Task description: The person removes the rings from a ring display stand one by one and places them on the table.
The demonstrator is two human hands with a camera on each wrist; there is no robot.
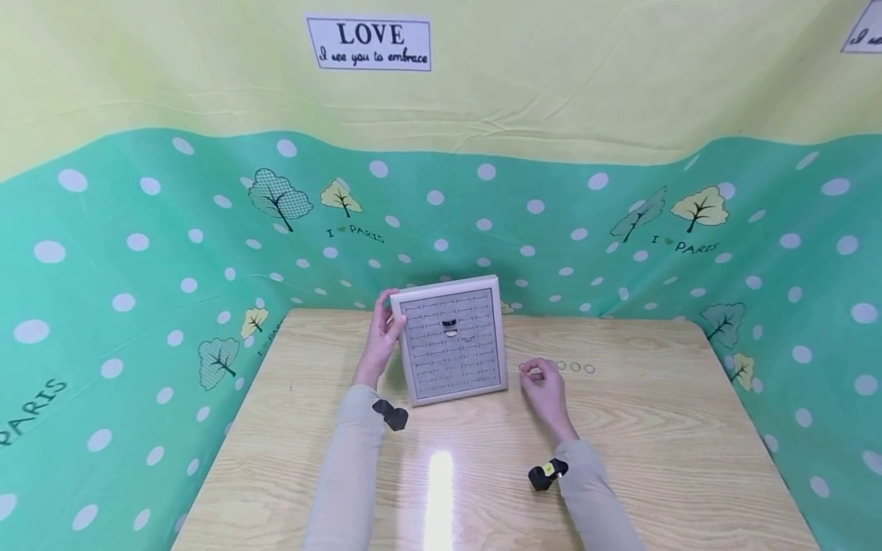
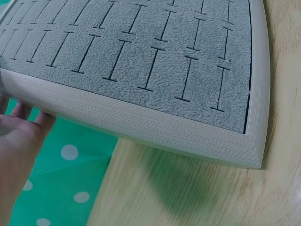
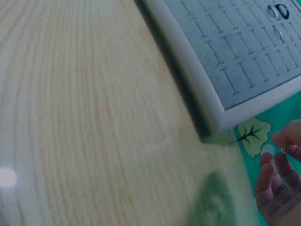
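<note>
A grey ring tray (image 1: 455,367) with rows of slots stands tilted on its lower edge on the wooden table (image 1: 654,444). My left hand (image 1: 387,317) grips its left edge, thumb in front, fingers behind. From the left wrist the tray (image 2: 155,61) fills the view and the hand's fingers (image 2: 21,120) show behind its edge. A dark ring (image 1: 449,323) and a pale ring (image 1: 451,334) sit in the upper slots. My right hand (image 1: 534,373) rests on the table right of the tray and pinches a small ring (image 3: 284,150). Three loose rings (image 1: 575,368) lie just beyond it.
A green dotted cloth (image 1: 138,252) walls the table on three sides. Black wrist cameras sit on both sleeves (image 1: 390,415) (image 1: 547,473). Bare wood stretches in front of the tray, with a bright glare spot (image 1: 441,467).
</note>
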